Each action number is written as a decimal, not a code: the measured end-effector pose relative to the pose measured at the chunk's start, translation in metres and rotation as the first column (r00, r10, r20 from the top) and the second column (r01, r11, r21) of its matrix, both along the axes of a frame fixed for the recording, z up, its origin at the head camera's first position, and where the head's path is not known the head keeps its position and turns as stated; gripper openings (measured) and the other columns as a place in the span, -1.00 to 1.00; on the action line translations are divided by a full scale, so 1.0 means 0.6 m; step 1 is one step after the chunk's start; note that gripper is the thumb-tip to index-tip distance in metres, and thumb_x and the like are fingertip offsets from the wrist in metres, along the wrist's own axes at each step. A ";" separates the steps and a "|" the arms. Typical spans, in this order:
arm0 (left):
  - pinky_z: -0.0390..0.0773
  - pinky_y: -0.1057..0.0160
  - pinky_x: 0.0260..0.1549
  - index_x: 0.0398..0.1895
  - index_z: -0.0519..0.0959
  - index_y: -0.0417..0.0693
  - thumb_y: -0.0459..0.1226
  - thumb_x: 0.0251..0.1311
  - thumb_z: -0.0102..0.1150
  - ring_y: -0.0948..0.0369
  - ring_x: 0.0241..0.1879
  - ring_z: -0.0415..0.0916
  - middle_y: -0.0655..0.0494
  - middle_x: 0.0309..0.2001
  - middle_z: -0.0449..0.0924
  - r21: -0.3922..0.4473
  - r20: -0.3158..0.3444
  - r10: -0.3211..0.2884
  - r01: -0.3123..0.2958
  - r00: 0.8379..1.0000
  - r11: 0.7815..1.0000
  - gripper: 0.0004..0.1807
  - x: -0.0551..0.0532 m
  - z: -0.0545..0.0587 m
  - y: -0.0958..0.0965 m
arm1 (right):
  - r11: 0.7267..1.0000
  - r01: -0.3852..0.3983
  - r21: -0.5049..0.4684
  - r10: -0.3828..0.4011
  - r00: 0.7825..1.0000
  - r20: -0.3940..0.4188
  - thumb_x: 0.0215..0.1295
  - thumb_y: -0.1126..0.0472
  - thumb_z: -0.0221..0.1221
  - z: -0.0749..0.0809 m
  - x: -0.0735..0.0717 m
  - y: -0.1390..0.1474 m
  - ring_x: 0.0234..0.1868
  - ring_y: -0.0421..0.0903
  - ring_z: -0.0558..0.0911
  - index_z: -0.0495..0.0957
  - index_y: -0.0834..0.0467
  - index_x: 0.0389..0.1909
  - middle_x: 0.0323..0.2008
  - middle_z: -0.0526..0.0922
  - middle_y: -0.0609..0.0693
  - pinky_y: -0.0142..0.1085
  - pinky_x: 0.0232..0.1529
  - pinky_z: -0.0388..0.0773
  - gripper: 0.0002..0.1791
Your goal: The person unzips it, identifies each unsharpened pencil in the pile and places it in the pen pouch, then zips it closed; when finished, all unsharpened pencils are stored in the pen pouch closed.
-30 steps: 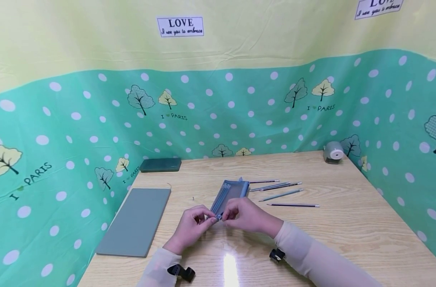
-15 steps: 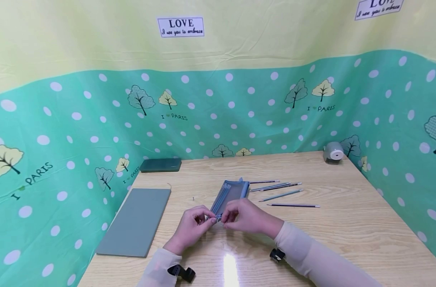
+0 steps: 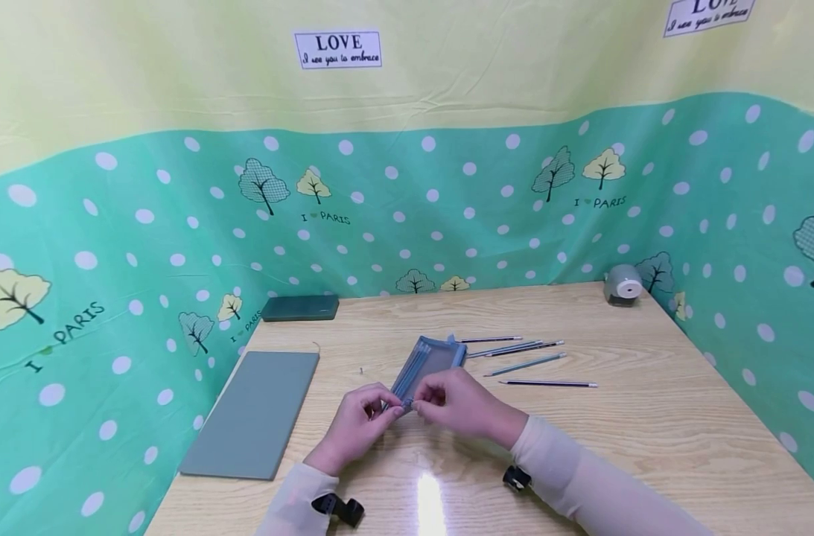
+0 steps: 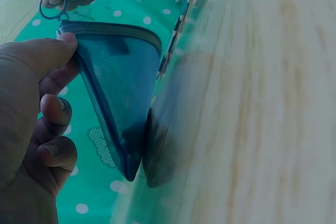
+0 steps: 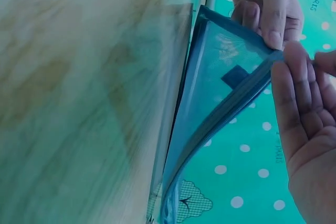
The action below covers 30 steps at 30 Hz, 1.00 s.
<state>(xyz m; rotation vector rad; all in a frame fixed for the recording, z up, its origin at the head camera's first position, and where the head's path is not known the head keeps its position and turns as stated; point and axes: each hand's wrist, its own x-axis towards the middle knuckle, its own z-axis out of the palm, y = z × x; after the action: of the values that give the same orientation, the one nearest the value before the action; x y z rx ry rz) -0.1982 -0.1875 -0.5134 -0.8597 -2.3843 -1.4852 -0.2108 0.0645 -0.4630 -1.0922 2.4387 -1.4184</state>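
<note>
A blue mesh zippered pencil case lies on the table in front of me, with slim pencils showing through its left side. At its near corner my left hand pinches the fabric by the zipper end between thumb and forefinger. Close beside it, my right hand holds the zipper's ring pull with its fingertips. In the left wrist view the zipper runs along the case's edge from that corner. From the right wrist view I cannot tell how the right fingertips meet the ring.
Several loose pencils lie right of the case. A grey-green flat board rests at the left, a dark green box at the back left. A grey pencil sharpener stands at the back right corner. A tiny scrap lies left of the case.
My right hand has moved slightly at the corner, its fingers now more curled in. The case's far end has shifted a little to the right. My left hand has stayed in place.
</note>
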 end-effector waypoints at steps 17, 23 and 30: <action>0.43 0.34 -0.59 -0.23 0.68 0.05 -0.31 0.36 0.37 0.32 -0.51 0.37 0.30 -0.37 0.56 -0.057 -0.115 -0.041 0.034 0.992 0.998 -0.94 0.011 0.038 -0.026 | 0.988 0.153 0.031 -0.154 0.988 0.022 0.49 0.20 0.24 -0.008 -0.015 0.007 -0.54 -0.15 0.65 0.65 -0.10 -0.38 -0.50 0.64 -0.16 -0.29 -0.50 0.60 -0.80; 0.39 0.34 -0.62 -0.21 0.66 0.06 -0.40 0.34 0.37 0.32 -0.57 0.35 0.25 -0.45 0.51 0.000 -0.140 0.008 -0.008 0.990 1.000 -0.86 0.011 0.050 -0.055 | 0.975 0.218 0.049 -0.219 0.976 0.013 0.48 0.22 0.24 -0.005 -0.024 0.018 -0.54 -0.17 0.64 0.69 -0.06 -0.37 -0.47 0.65 -0.14 -0.28 -0.49 0.58 -0.81; 0.32 0.33 -0.68 -0.22 0.62 -0.14 -0.60 0.27 0.29 0.29 -0.62 0.34 0.10 -0.40 0.53 0.128 -0.160 0.055 -0.035 0.986 0.991 -0.80 0.002 0.049 -0.089 | 0.940 0.338 0.048 -0.337 0.941 -0.038 0.38 0.22 0.32 0.002 -0.038 0.033 -0.44 -0.18 0.59 0.76 -0.01 -0.36 -0.44 0.64 -0.25 -0.27 -0.39 0.57 -0.88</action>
<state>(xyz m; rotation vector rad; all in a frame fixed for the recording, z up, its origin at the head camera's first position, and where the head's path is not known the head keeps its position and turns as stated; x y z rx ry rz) -0.1973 -0.2411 -0.4838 -0.8572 -2.1547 -1.4688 -0.2334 0.0840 -0.4615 -0.7090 2.7699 -1.4173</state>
